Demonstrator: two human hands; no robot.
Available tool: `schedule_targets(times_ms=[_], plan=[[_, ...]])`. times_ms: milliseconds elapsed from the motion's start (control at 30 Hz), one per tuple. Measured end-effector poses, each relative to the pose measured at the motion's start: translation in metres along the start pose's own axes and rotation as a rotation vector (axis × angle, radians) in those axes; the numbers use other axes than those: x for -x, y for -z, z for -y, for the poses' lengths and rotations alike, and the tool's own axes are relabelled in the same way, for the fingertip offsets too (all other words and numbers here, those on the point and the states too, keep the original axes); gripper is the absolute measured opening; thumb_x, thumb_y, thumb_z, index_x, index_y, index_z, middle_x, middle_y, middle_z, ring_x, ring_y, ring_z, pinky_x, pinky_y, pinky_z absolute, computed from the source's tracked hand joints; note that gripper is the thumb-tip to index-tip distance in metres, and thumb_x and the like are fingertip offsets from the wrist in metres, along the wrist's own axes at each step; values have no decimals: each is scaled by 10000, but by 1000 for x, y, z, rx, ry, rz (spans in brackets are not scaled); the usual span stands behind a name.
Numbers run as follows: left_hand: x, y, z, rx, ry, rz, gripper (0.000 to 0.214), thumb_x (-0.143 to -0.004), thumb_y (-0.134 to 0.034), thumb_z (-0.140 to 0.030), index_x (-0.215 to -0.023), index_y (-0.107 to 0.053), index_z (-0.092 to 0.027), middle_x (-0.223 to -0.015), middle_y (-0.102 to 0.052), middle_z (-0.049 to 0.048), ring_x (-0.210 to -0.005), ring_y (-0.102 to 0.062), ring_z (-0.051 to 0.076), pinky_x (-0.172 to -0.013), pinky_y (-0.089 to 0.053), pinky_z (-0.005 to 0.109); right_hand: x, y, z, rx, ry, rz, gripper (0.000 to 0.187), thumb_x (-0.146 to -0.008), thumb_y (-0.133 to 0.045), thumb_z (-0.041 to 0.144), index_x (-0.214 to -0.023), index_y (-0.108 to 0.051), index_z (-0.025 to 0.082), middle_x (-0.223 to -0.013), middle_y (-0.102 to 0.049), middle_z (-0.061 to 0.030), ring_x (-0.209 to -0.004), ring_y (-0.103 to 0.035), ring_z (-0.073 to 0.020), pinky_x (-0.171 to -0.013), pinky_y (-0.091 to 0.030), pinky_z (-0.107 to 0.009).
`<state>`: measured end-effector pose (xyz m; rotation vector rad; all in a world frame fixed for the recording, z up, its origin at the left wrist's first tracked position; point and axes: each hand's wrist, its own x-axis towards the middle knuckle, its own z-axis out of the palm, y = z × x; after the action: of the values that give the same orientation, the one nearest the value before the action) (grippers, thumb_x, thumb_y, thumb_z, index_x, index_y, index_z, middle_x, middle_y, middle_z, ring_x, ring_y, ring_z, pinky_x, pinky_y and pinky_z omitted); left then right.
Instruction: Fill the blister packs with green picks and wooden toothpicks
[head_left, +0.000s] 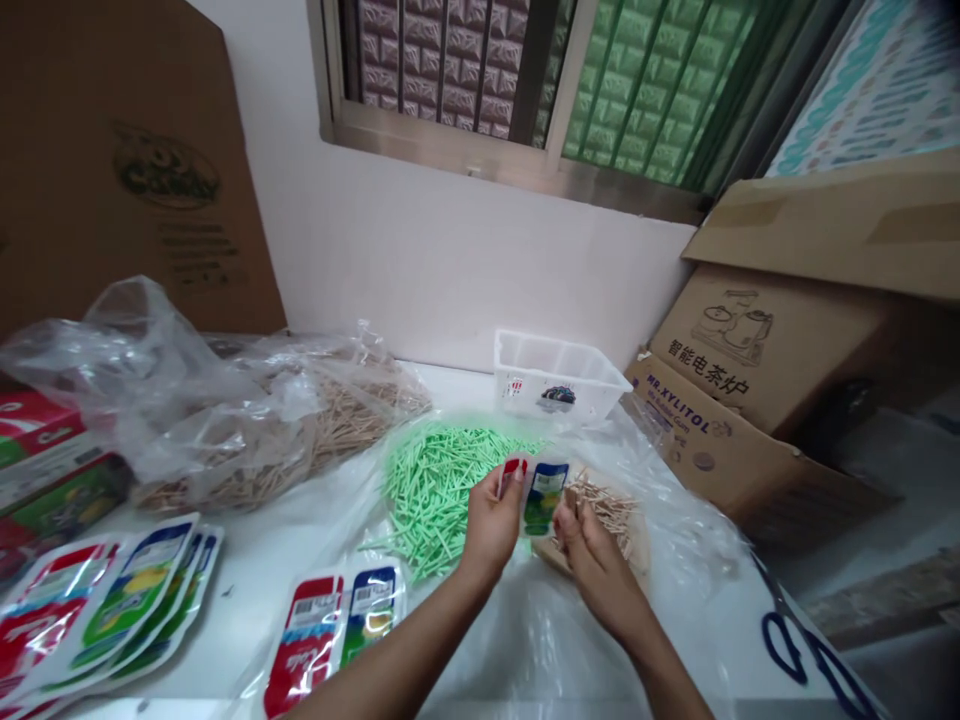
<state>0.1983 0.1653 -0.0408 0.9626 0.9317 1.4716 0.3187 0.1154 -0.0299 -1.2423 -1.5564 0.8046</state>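
Note:
My left hand (491,525) grips a small double candy packet (546,497), one half red and the other blue and green, by its red side. Close against the packet's right edge is my right hand (596,565), its fingertips pinched together; what lies between them is too small to make out. Below and behind the right hand sits a heap of pale brown sticks (611,510). To the left of my hands spreads a pile of light green sticks (431,490). Another red and blue-green packet (307,635) lies on the plastic sheet, partly behind my left forearm.
Stacked packets (127,600) lie at the left. A clear bag (285,400) of brown sticks stands behind them. A white plastic basket (559,385) is near the wall. Blue-handled scissors (784,645) lie at the right edge, beside cardboard boxes (720,340).

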Motion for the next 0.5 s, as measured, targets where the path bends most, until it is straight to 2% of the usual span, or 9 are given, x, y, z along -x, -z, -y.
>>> schedule_targets(times_ms=[133, 233, 333, 400, 500], plan=[[11, 31, -19, -34, 40, 79, 329, -722, -644, -437, -827, -705, -131, -741, -686, 38, -713, -596, 163, -688, -447, 246, -3, 25, 7, 293, -8, 160, 320, -907, -355, 441, -1046, -526, 209, -950, -634, -65, -914, -586, -203, -791, -443, -295], [17, 54, -31, -95, 80, 62, 396, -713, -625, -502, -831, -716, -134, -688, -680, 32, -634, -583, 162, -587, -432, 240, -13, 51, -13, 505, -20, 230, 322, -913, -302, 426, -1023, -504, 202, -976, -633, -86, -925, -588, -221, -778, -433, -310], [20, 75, -41, -187, 64, 38, 399, -662, -671, -503, -755, -721, -118, -621, -655, 26, -596, -566, 165, -553, -412, 240, -25, 74, -41, 772, -149, 264, 315, -913, -266, 401, -981, -488, 188, -873, -640, -93, -849, -607, -231, -743, -421, -314], [22, 85, -45, -200, 52, 22, 364, -652, -696, -464, -745, -715, -112, -616, -650, 23, -599, -563, 162, -576, -416, 245, -30, 82, -54, 910, -193, 317, 321, -916, -250, 372, -1018, -480, 172, -893, -648, -111, -860, -610, -234, -738, -406, -306], [24, 94, -46, -196, 49, 8, 318, -662, -705, -407, -786, -702, -114, -663, -665, 28, -620, -567, 157, -607, -424, 246, -34, 78, -59, 1086, -133, 445, 306, -913, -253, 291, -1071, -469, 144, -978, -648, -149, -871, -611, -238, -708, -381, -293]])
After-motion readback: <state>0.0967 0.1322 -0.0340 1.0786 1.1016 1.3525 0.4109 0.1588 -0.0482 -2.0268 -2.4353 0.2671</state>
